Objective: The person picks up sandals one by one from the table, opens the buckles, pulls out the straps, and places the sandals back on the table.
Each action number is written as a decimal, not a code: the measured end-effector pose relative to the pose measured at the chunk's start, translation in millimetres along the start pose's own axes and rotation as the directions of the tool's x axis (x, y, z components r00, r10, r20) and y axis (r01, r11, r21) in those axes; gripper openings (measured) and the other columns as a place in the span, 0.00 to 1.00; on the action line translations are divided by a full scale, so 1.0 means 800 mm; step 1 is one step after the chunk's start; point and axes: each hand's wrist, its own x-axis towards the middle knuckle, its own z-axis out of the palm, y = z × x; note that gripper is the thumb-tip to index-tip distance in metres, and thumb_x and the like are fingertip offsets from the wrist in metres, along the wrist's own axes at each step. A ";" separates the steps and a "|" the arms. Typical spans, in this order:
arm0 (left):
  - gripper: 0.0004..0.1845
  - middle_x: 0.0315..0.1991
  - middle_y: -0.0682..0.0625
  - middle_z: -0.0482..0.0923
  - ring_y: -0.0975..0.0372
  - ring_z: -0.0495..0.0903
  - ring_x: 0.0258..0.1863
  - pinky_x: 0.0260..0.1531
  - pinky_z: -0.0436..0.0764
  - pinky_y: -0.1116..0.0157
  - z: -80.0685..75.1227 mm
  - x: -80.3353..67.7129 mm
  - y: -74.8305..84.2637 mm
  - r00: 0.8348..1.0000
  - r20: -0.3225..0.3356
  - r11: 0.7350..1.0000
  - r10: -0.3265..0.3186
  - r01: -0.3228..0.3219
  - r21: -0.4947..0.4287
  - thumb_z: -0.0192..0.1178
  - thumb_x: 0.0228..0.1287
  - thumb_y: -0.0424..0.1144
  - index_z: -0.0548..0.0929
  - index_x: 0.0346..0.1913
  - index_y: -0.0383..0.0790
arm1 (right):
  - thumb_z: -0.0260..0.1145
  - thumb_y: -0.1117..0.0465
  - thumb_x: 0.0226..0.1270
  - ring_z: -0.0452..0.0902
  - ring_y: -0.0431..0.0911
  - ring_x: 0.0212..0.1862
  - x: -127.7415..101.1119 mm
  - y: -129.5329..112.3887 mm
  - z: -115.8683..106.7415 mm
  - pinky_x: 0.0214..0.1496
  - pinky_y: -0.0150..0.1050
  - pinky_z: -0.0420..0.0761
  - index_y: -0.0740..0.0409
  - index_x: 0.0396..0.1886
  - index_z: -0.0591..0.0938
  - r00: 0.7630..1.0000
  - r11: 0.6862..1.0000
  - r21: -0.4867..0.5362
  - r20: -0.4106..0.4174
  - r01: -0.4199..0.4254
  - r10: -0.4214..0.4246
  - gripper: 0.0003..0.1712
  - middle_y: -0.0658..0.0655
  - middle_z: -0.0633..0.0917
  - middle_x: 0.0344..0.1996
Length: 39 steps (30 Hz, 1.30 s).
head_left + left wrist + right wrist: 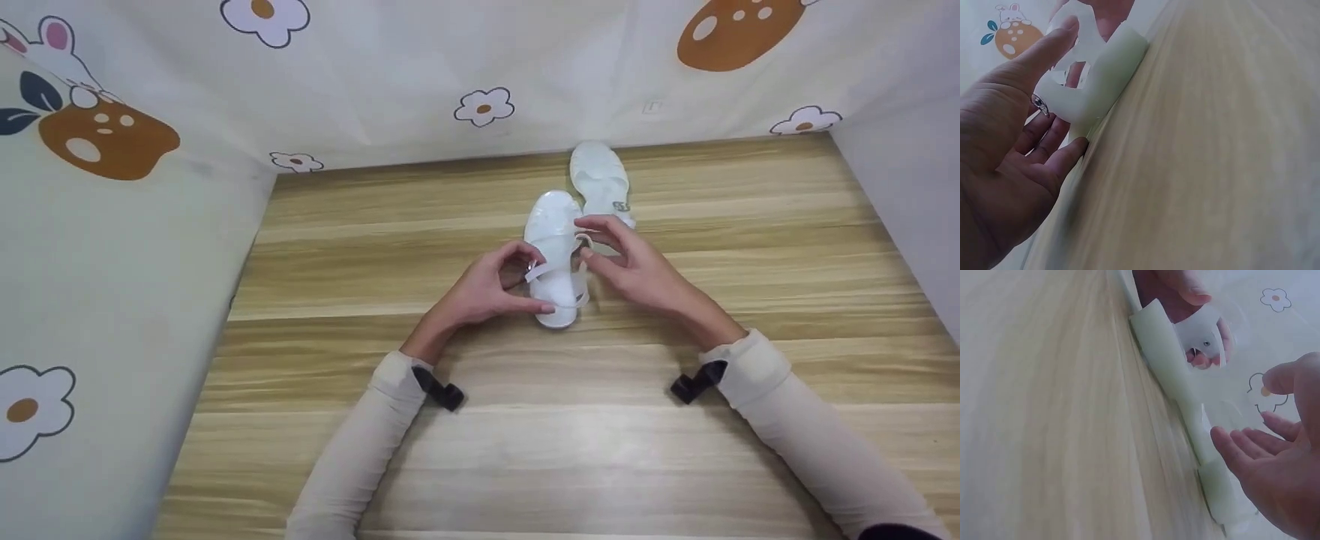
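Near the middle of the table, toward its far edge, the left hand [487,289] is gripping the heel end of a white sandal [556,255], its thumb lying along the near side of the heel while its fingers are curling round the ankle strap [541,268], where a small metal buckle [1039,104] is showing. The right hand [626,262] is hovering on the other side of the same sandal with its fingers loosely spread; its fingertips are coming together at the strap's loop, but whether they are pinching it cannot be told. The sandal is lying flat on its sole, toe pointing toward the far edge. Just beyond it, touching or nearly touching its toe end on the right, a second white sandal [601,180] is lying close to the far edge, partly covered by the right hand. Both sleeves [795,420] are cream-coloured. A cloth printed with flowers and bears [465,67] is standing along the far and left edges of the wooden table [375,247].
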 end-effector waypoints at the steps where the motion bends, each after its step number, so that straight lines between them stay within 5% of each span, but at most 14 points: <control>1: 0.35 0.55 0.51 0.83 0.63 0.83 0.61 0.71 0.79 0.63 0.000 0.000 0.001 1.000 -0.006 1.000 -0.004 0.004 0.010 0.89 0.48 0.41 0.81 0.57 0.42 | 0.64 0.66 0.82 0.72 0.58 0.79 -0.002 0.000 -0.001 0.75 0.39 0.79 0.66 0.77 0.70 1.000 1.000 0.010 -0.002 -0.008 0.008 0.29 0.67 0.74 0.76; 8: 0.39 0.58 0.49 0.80 0.59 0.77 0.65 0.73 0.74 0.59 0.003 -0.003 0.015 0.998 -0.037 0.984 -0.046 0.051 0.172 0.90 0.44 0.52 0.82 0.59 0.47 | 0.65 0.62 0.82 0.88 0.60 0.61 -0.016 -0.006 -0.001 0.57 0.29 0.87 0.66 0.74 0.74 0.992 0.990 -0.079 -0.057 -0.113 0.109 0.27 0.67 0.81 0.71; 14: 0.47 0.68 0.37 0.61 0.51 0.76 0.67 0.66 0.84 0.60 0.001 -0.007 0.028 0.971 -0.048 0.970 -0.235 0.237 0.049 0.91 0.44 0.43 0.76 0.69 0.45 | 0.65 0.61 0.82 0.90 0.58 0.59 -0.018 -0.011 0.002 0.55 0.29 0.87 0.69 0.68 0.77 0.984 0.982 -0.105 -0.099 -0.160 0.150 0.23 0.68 0.86 0.62; 18: 0.48 0.71 0.36 0.63 0.48 0.81 0.67 0.59 0.88 0.59 0.000 -0.008 0.032 0.949 -0.059 0.951 -0.308 0.308 -0.007 0.88 0.48 0.37 0.73 0.72 0.41 | 0.64 0.59 0.83 0.88 0.60 0.61 -0.017 -0.009 0.007 0.61 0.36 0.88 0.69 0.70 0.76 0.982 0.976 -0.121 -0.071 -0.183 0.175 0.25 0.70 0.87 0.61; 26: 0.39 0.74 0.35 0.70 0.47 0.80 0.71 0.60 0.88 0.58 0.006 -0.004 0.035 0.961 -0.031 0.951 -0.274 0.266 -0.157 0.80 0.53 0.22 0.76 0.68 0.34 | 0.59 0.56 0.86 0.76 0.61 0.76 -0.020 -0.003 0.027 0.77 0.51 0.78 0.66 0.78 0.73 0.985 0.970 -0.169 -0.011 -0.173 0.173 0.29 0.69 0.79 0.73; 33: 0.31 0.64 0.37 0.85 0.48 0.83 0.68 0.62 0.87 0.55 0.010 -0.004 0.037 0.970 -0.057 0.970 -0.236 0.232 -0.067 0.79 0.52 0.20 0.83 0.60 0.36 | 0.61 0.60 0.85 0.79 0.56 0.74 -0.019 -0.001 0.039 0.78 0.51 0.76 0.65 0.70 0.80 0.987 0.982 -0.116 -0.077 -0.148 0.139 0.22 0.65 0.84 0.69; 39: 0.30 0.61 0.39 0.88 0.53 0.85 0.64 0.63 0.84 0.56 0.009 -0.003 0.040 0.966 -0.118 0.972 -0.228 0.234 0.036 0.79 0.51 0.20 0.86 0.58 0.41 | 0.61 0.62 0.84 0.74 0.54 0.77 -0.014 -0.009 0.048 0.82 0.47 0.72 0.66 0.68 0.80 0.986 0.991 -0.017 -0.105 -0.135 0.133 0.20 0.64 0.83 0.69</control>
